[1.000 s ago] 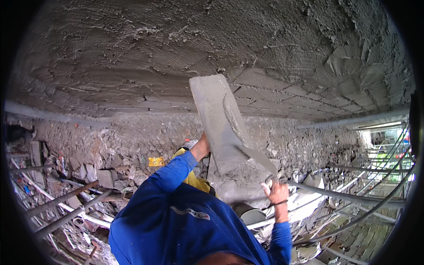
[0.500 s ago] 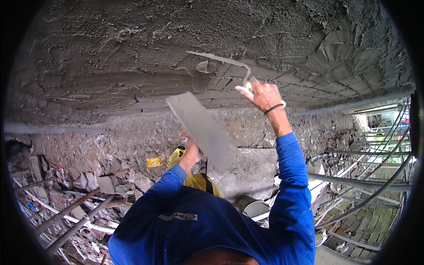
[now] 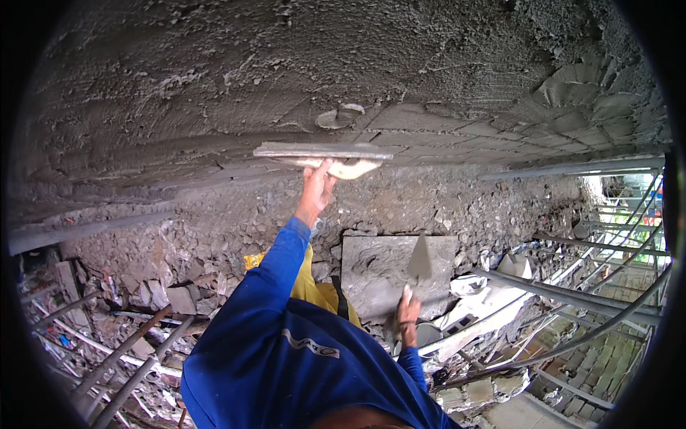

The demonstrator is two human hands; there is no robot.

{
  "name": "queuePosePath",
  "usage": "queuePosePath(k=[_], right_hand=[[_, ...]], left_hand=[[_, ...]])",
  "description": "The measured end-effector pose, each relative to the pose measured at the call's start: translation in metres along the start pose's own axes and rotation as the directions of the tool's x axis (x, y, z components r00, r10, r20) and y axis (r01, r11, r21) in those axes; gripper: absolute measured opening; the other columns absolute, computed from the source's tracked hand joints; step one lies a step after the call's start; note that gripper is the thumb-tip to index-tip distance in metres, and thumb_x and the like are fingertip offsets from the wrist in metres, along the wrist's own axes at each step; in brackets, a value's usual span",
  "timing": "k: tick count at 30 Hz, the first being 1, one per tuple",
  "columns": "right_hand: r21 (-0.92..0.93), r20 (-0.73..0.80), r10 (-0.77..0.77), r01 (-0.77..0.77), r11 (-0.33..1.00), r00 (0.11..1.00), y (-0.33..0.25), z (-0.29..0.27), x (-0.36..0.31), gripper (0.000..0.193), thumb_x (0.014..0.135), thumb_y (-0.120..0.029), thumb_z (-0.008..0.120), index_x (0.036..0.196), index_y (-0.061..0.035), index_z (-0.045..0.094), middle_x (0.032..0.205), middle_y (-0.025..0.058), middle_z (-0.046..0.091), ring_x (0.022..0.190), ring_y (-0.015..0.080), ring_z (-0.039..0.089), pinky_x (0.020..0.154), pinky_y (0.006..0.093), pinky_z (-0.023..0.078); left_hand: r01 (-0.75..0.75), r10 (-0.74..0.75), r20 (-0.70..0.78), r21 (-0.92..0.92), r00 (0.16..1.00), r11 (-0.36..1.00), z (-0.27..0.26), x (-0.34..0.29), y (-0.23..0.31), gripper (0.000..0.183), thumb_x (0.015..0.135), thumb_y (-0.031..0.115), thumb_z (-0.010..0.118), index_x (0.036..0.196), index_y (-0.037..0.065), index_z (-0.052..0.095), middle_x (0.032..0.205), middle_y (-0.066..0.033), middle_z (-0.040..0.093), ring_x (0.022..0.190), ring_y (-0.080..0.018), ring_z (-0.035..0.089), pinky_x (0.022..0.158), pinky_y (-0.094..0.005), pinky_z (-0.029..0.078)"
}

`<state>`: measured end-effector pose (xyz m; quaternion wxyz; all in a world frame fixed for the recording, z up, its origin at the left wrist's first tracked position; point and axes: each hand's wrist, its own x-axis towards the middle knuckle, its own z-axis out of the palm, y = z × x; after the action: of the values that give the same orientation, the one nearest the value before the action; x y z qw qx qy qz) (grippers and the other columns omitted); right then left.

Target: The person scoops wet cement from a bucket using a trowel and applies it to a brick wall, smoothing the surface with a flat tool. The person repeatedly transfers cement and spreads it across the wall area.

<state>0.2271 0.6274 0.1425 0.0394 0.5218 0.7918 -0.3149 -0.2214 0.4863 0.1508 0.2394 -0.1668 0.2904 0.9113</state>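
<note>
Head view: float (image 3: 321, 151) in your left hand (image 3: 314, 187), trowel (image 3: 421, 259) in your right hand (image 3: 408, 310).
Float: long, flat, edge-on, just beyond your left fingers, which grip its pale handle; face toward the wall (image 3: 214, 86) hidden, contact unclear. Trowel: pointed grey blade, ahead of your closed right hand, handle mostly covered, above a squarish board (image 3: 353, 249) of lumpy wet mortar (image 3: 375, 280). Wall: coarse, ridged, grey.

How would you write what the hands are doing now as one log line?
left hand: holds float by wall | right hand: holds pointed trowel over mortar-smeared board | float-wall contact: unclear
</note>
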Motion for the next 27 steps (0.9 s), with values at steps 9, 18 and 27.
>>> queuePosePath(k=[9, 18, 27], right_hand=[[-0.082, 0.123, 0.415, -0.408, 0.909, 0.901, 0.063, 0.035, -0.136, 0.06, 0.095, -0.051, 0.057, 0.077, 0.006, 0.065, 0.076, 0.0261, 0.067, 0.068, 0.0343, 0.062, 0.066, 0.047, 0.044], [0.041, 0.141, -0.017, 0.011, 0.999, 0.99, 0.072, 0.039, -0.034, 0.063, 0.096, -0.057, 0.051, 0.081, 0.003, 0.066, 0.065, 0.0165, 0.063, 0.07, 0.0306, 0.065, 0.068, 0.0451, 0.047], [0.163, -0.029, -0.381, 0.381, 0.91, 0.924, -0.041, -0.009, 0.018, 0.045, 0.1, -0.037, 0.049, 0.096, 0.0057, 0.064, 0.079, 0.0261, 0.065, 0.074, 0.0461, 0.062, 0.069, 0.0505, 0.049]], left_hand=[[-0.18, 0.201, 0.117, -0.17, 0.973, 0.969, 0.124, -0.039, 0.045, 0.024, 0.092, 0.005, 0.068, 0.115, 0.003, 0.064, 0.107, -0.0081, 0.07, 0.102, -0.0208, 0.068, 0.093, -0.0363, 0.055], [-0.465, 0.537, 0.272, -0.289, 0.798, 0.837, 0.208, -0.115, 0.153, 0.03, 0.088, 0.009, 0.072, 0.116, 0.002, 0.062, 0.113, -0.0082, 0.067, 0.106, -0.0214, 0.064, 0.096, -0.0386, 0.053], [-0.887, 0.865, 0.331, -0.138, 0.377, 0.44, 0.148, -0.226, 0.333, 0.046, 0.095, 0.02, 0.066, 0.135, 0.004, 0.051, 0.135, -0.0065, 0.056, 0.124, -0.0211, 0.054, 0.109, -0.0402, 0.042]])
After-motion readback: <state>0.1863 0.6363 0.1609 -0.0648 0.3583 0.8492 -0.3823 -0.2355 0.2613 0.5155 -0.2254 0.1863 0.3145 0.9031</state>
